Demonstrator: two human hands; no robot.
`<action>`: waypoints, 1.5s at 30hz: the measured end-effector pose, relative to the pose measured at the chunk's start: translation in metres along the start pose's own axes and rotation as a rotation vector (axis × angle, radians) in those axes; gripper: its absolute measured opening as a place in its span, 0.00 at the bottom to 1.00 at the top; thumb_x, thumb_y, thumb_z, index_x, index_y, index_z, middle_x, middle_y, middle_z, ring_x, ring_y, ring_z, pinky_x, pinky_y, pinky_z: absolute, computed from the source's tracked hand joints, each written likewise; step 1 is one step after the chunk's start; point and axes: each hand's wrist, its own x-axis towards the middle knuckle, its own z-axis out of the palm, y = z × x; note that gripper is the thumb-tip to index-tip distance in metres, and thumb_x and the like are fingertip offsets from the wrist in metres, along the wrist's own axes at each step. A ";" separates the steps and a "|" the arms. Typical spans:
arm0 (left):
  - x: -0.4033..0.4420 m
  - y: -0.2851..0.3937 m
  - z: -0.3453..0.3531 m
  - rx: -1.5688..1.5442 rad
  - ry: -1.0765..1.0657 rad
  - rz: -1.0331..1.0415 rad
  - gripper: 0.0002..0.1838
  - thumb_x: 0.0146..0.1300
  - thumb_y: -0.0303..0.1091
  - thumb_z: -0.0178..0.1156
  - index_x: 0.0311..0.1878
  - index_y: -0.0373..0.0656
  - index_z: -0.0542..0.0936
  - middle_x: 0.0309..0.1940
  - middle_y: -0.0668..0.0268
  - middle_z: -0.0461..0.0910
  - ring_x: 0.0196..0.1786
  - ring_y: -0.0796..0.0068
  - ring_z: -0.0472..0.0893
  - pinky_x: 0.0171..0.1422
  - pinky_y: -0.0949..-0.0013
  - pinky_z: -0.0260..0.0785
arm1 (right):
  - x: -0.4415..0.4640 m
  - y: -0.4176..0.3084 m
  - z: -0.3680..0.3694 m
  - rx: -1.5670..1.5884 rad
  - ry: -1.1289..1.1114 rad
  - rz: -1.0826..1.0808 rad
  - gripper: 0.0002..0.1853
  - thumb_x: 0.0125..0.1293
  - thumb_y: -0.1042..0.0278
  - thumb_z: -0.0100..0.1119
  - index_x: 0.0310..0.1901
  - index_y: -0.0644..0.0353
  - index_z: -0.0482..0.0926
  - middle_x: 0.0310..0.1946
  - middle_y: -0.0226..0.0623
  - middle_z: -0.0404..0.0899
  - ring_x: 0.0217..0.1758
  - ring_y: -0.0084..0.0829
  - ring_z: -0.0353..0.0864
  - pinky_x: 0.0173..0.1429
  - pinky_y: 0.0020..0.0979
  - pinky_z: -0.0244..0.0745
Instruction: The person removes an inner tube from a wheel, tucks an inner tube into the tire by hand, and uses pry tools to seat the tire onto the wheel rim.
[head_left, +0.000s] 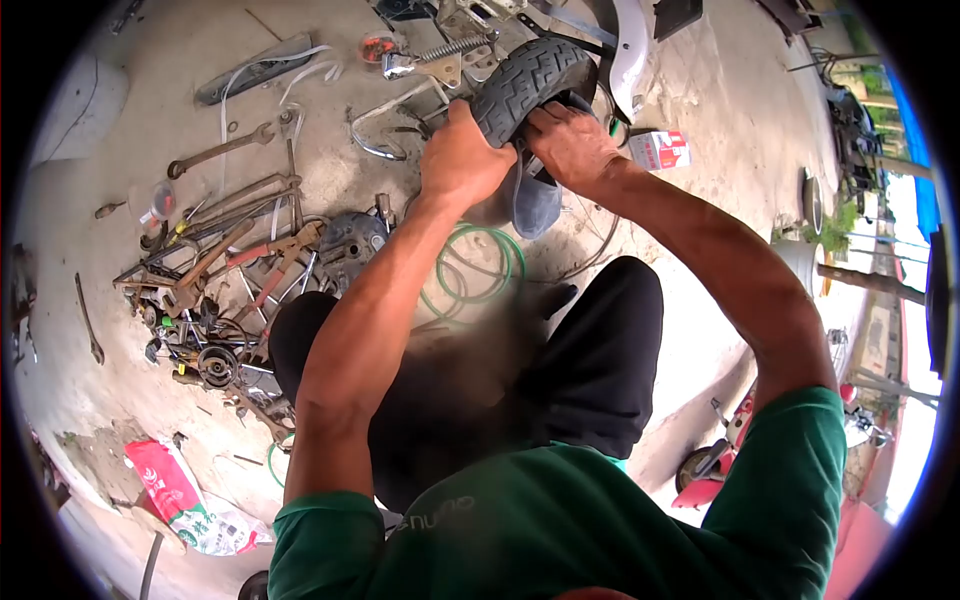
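A small black tyre (525, 82) with chunky tread stands between my hands at the top of the head view. My left hand (465, 160) is closed on its near left edge, with the thumb toward the middle. On the other side my right hand (572, 148) has its fingers curled over the tyre's inner edge; the fingertips are partly hidden. A light-coloured fender (630, 55) is just right of the tyre. Beneath my hands shows a grey-blue shoe (537, 205), and a green hose or wire coil (520, 262) lies on the floor nearby.
Left on the concrete are an open-ended wrench (222, 150), a pile of tools and metal parts (217, 365), and a red-and-white bag (165, 485). A coil spring (455, 48) lies beyond the tyre. A red-and-white box (660, 150) is to the right.
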 end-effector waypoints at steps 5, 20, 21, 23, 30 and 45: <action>0.000 -0.006 0.003 -0.076 -0.016 -0.002 0.37 0.53 0.41 0.70 0.61 0.32 0.67 0.49 0.38 0.85 0.55 0.39 0.85 0.61 0.48 0.76 | -0.005 0.024 -0.007 0.048 -0.111 -0.122 0.16 0.60 0.70 0.60 0.51 0.52 0.85 0.48 0.29 0.81 0.60 0.33 0.79 0.66 0.36 0.74; 0.004 -0.010 0.003 -0.182 -0.107 0.057 0.43 0.53 0.40 0.74 0.65 0.28 0.62 0.51 0.42 0.82 0.54 0.52 0.85 0.59 0.55 0.77 | -0.023 -0.035 -0.036 1.029 -0.074 1.062 0.24 0.62 0.44 0.68 0.38 0.62 0.87 0.38 0.53 0.88 0.47 0.54 0.88 0.54 0.47 0.82; 0.001 -0.006 -0.001 -0.186 -0.126 0.050 0.44 0.53 0.40 0.75 0.65 0.28 0.62 0.52 0.42 0.82 0.54 0.52 0.85 0.60 0.55 0.77 | -0.021 -0.038 -0.027 1.031 -0.044 1.084 0.24 0.62 0.44 0.68 0.39 0.63 0.87 0.38 0.54 0.88 0.48 0.55 0.88 0.54 0.47 0.82; 0.002 -0.006 -0.005 -0.189 -0.147 0.069 0.44 0.53 0.40 0.76 0.66 0.27 0.61 0.53 0.43 0.81 0.55 0.53 0.84 0.61 0.55 0.76 | -0.015 -0.040 -0.009 1.038 0.016 1.128 0.26 0.61 0.43 0.69 0.40 0.64 0.87 0.39 0.56 0.88 0.49 0.55 0.88 0.54 0.47 0.82; 0.006 -0.015 -0.005 -0.233 -0.196 0.108 0.45 0.54 0.38 0.77 0.66 0.27 0.61 0.56 0.45 0.80 0.59 0.56 0.82 0.65 0.57 0.74 | -0.049 -0.049 0.003 1.293 0.116 0.928 0.27 0.68 0.41 0.64 0.44 0.64 0.87 0.38 0.50 0.87 0.46 0.49 0.87 0.54 0.42 0.80; -0.005 0.007 -0.002 -0.196 -0.121 0.006 0.44 0.54 0.36 0.76 0.70 0.31 0.64 0.61 0.48 0.79 0.61 0.57 0.82 0.67 0.59 0.73 | -0.115 -0.102 0.060 0.834 0.465 0.821 0.20 0.63 0.62 0.68 0.54 0.61 0.83 0.49 0.44 0.83 0.59 0.47 0.78 0.64 0.44 0.75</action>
